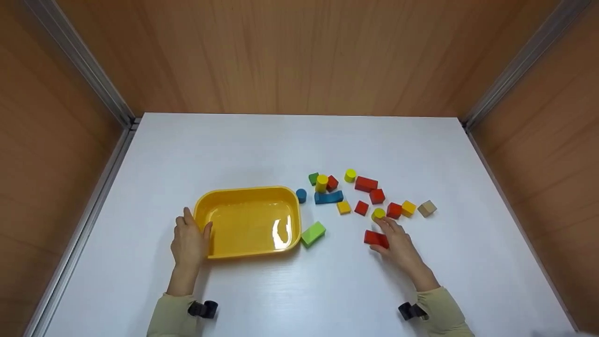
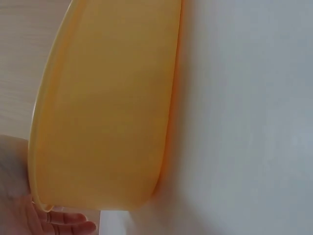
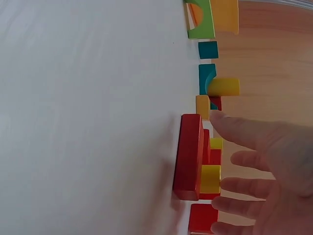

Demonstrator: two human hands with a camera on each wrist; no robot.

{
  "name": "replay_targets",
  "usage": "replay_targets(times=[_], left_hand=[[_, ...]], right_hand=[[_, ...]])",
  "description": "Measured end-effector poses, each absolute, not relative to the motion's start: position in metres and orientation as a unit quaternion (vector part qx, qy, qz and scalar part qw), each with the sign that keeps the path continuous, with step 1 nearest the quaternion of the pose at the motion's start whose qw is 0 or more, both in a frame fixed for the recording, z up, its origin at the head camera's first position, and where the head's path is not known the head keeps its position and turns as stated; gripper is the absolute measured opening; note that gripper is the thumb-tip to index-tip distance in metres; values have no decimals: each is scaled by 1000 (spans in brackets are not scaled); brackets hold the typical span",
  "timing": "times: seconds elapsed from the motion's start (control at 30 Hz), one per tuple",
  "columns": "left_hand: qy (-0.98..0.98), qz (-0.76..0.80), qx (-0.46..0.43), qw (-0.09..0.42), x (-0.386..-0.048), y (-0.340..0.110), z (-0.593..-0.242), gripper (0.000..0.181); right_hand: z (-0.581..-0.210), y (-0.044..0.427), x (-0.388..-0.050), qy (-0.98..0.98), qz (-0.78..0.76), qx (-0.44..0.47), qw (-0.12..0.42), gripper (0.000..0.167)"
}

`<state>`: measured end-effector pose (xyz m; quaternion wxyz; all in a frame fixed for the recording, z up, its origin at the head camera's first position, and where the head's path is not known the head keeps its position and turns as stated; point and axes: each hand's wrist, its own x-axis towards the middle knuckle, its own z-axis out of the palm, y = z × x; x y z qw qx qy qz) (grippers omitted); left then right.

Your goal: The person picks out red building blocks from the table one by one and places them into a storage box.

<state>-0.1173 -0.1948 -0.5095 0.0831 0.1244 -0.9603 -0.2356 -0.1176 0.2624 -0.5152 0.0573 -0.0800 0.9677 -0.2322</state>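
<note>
At the left end of a yellow tray (image 1: 248, 255), my left hand (image 1: 189, 241) grips the wall, thumb inside and fingers outside. The left wrist view shows the tray's side wall (image 2: 105, 107) close up, with the hand partly cut off. My right hand (image 1: 398, 243) hovers at a red rectangular block (image 1: 374, 238), thumb and fingers spread apart. In the right wrist view nothing sits between its fingers; the red block (image 3: 189, 156) lies just beyond them. A yellow cylinder (image 1: 378, 214) is near the fingertips.
Right of the tray lie a light green block (image 1: 313, 234), a blue cylinder (image 1: 301, 195) and a blue notched block (image 1: 328, 197). Several red and yellow blocks, a green block (image 1: 313, 179) and a plain wood cube (image 1: 427, 208) are scattered farther on. Wooden panels (image 1: 299, 56) enclose the white table (image 1: 299, 150).
</note>
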Motion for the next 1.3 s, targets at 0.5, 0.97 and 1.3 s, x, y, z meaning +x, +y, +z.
replay_targets(times=[0.5,0.97,1.3], left_hand=[[-958,-243,109,102,-117,-193,-513,44],[-958,-239,137,79,-118,-193,-515,33],[-953,-252,150,81,-120,-192,-513,32]], right_hand=[[-524,262,-116,964,-245,-58,86,61],[-530,263,-118,968,-223,-69,97,52],[-530,262,-119,973,-204,-94,61,45]])
